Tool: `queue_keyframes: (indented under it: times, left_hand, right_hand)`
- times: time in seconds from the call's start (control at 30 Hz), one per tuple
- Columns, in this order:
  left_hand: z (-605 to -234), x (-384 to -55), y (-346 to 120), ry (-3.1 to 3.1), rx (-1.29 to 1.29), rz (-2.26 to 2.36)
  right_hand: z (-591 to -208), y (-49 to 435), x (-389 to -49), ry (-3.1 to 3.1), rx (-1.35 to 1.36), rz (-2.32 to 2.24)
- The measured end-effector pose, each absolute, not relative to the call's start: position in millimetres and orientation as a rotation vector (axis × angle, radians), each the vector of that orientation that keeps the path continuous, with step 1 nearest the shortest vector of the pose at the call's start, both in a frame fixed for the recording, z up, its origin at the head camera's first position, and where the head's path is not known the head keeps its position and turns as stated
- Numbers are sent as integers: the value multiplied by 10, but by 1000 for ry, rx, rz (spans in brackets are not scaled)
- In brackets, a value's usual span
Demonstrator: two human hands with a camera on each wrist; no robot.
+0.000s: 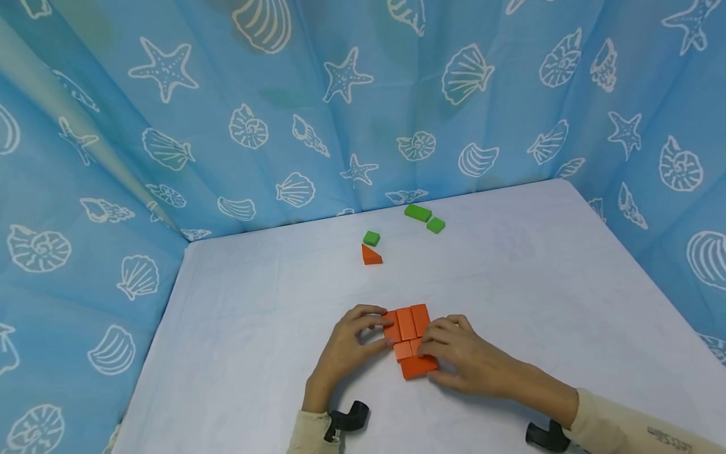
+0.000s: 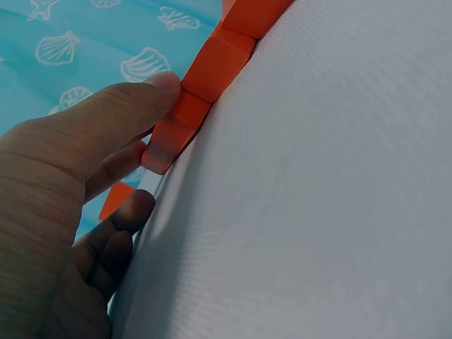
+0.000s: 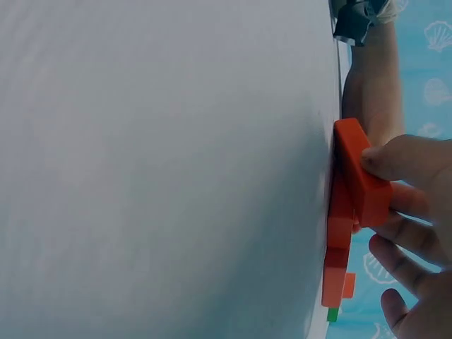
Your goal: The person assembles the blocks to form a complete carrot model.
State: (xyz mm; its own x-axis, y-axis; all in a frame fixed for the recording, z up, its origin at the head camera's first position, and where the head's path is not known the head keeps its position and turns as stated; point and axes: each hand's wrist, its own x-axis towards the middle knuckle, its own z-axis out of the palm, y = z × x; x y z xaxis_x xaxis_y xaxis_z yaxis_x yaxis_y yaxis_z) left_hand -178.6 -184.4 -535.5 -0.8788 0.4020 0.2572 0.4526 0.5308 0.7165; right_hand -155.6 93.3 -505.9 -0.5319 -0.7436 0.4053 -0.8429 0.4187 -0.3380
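Right wrist cam shows me the right hand (image 1: pixel 462 356) pinching an orange block (image 3: pixel 359 173), tilted; head cam barely reads that. Left hand (image 1: pixel 345 345) relaxed, touching the orange cluster (image 1: pixel 405 325) between hands; right fingers cover part. Green blocks (image 1: pixel 418 213), wedge (image 1: pixel 371 255) beyond

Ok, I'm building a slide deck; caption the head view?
Two hands touch clustered orange blocks on a white tabletop, with three green blocks and an orange wedge beyond.

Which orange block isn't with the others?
The triangular orange block, beside a small green block; the other orange blocks sit together between the left hand and right hand.
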Motion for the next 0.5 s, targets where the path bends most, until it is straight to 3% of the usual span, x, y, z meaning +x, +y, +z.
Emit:
queue_keyframes:
  times: [0.5]
  left_hand:
    - [-5351, -1786, -1846, -2716, -733, -1319]
  right_hand:
    - [-5091, 882, -1533, -2486, 1412, 702]
